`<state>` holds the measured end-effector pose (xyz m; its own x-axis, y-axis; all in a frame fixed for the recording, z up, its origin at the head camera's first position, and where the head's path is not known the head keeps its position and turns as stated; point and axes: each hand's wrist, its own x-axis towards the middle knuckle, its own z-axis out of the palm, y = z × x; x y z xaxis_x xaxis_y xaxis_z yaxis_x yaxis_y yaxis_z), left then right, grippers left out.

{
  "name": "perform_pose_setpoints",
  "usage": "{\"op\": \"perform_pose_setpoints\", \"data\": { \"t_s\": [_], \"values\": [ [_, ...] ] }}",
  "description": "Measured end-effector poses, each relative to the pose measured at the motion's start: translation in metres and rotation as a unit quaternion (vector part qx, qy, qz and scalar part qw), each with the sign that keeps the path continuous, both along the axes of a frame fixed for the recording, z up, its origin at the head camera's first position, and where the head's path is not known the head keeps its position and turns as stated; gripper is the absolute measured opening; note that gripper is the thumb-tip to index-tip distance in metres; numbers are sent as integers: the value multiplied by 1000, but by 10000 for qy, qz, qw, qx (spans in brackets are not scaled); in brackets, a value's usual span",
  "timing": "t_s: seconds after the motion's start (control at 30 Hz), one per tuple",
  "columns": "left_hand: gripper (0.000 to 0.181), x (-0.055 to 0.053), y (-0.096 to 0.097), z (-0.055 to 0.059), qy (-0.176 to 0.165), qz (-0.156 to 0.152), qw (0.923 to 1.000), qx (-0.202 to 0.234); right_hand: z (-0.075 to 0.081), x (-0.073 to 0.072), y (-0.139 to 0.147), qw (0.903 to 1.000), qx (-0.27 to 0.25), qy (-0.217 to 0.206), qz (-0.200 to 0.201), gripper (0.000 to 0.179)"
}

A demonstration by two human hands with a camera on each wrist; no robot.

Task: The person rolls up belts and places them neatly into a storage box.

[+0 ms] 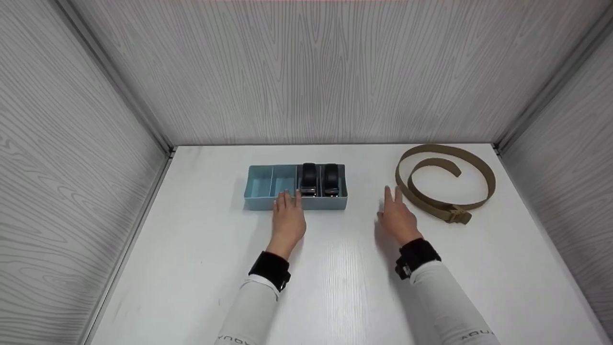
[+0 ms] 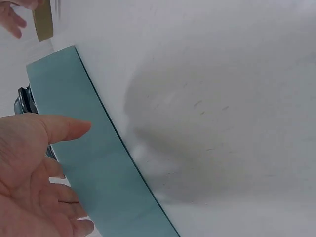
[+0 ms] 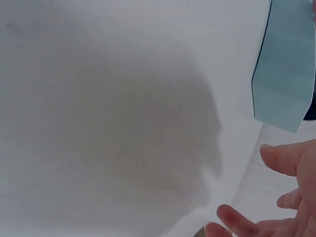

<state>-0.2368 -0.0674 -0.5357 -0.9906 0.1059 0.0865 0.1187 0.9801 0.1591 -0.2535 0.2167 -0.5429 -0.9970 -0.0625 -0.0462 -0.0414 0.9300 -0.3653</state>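
Observation:
A teal divided box stands on the white table. Two black rolled straps, apparently belts with shiny metal buckles, sit in its two right-hand compartments. My left hand is at the box's front rim, fingers extended over it. In the left wrist view its thumb lies across the front wall; contact is hard to tell. My right hand is held over the table between box and tan belt, fingers spread and holding nothing. The tan belt lies in a loose coil, its buckle toward the front.
Wood-grain panels enclose the table at the back, left and right. The two left compartments of the box show bare floors. A black band circles each wrist.

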Motion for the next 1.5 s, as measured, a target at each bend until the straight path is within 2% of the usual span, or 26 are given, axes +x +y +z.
{"op": "perform_pose_setpoints", "data": {
  "t_s": [0.17,0.3,0.4,0.53,0.67,0.8,0.93,1.03,1.1,1.17,1.23,1.37,1.5],
  "values": [
    [71,10,-1,-6,114,-32,9988,471,-3,-2,41,9968,-254,-164,-745,85],
    [75,24,1,-11,195,-106,9976,655,-6,-1,62,9961,-294,-220,-807,83],
    [76,34,2,-15,173,-230,9969,735,-8,2,67,9976,-203,-139,-640,71],
    [72,46,4,-16,100,-400,9955,856,-6,9,59,9990,206,164,-366,48],
    [65,54,8,-14,43,-595,9938,936,-2,23,36,9963,736,449,-70,27],
    [59,59,14,-12,55,-804,9927,892,1,36,8,9925,1003,465,519,25],
    [55,62,22,-11,2,-1060,9903,904,7,46,-17,9896,537,-89,1330,25],
    [49,66,29,-11,31,-1280,9877,898,12,48,-30,9786,-300,-764,1888,27],
    [44,68,33,-12,106,-1443,9857,865,15,47,-33,9701,-737,-994,2087,32],
    [39,71,38,-13,184,-1628,9833,789,19,44,-32,9666,-970,-979,2161,33],
    [34,73,43,-13,193,-1859,9799,699,21,42,-26,9689,-959,-837,2123,32],
    [33,76,59,-12,25,-2414,9698,349,25,40,-11,9740,-691,-780,2012,31],
    [36,75,79,-12,-248,-2733,9615,139,19,39,-4,9804,-421,-738,1777,24]
  ]
}}
